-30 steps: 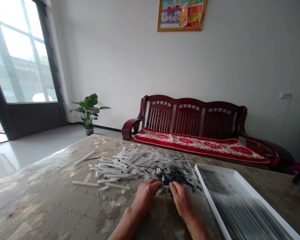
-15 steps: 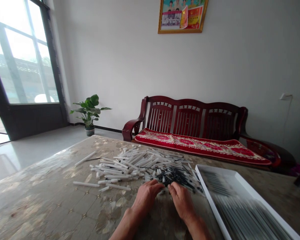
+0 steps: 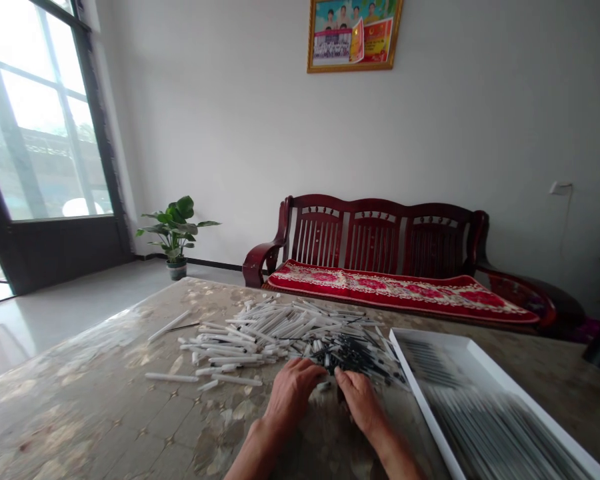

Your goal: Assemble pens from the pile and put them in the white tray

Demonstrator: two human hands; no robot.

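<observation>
My left hand (image 3: 294,387) and my right hand (image 3: 360,397) are close together over the table, at the near edge of a heap of pen parts. Both have thumb and fingers pinched, tips almost meeting; what is between them is too small and covered to make out. White pen barrels (image 3: 280,323) make up most of the heap. Black pen caps or tips (image 3: 353,353) lie just beyond my right hand. To the right stands a white shallow box (image 3: 423,417) with rows of thin, dark, finished-looking pens or refills (image 3: 500,427), blurred.
The table (image 3: 105,400) has a patterned, glossy cover. A few loose white barrels (image 3: 171,377) lie left of the heap. Behind the table are a red wooden bench (image 3: 373,233) with a floral cover, a potted plant (image 3: 177,230) and a glass door (image 3: 45,153).
A pale stick-like piece showed between my fingertips a second ago; now it is hard to see. My hands stay nearly in place. The view has tilted up slightly.
</observation>
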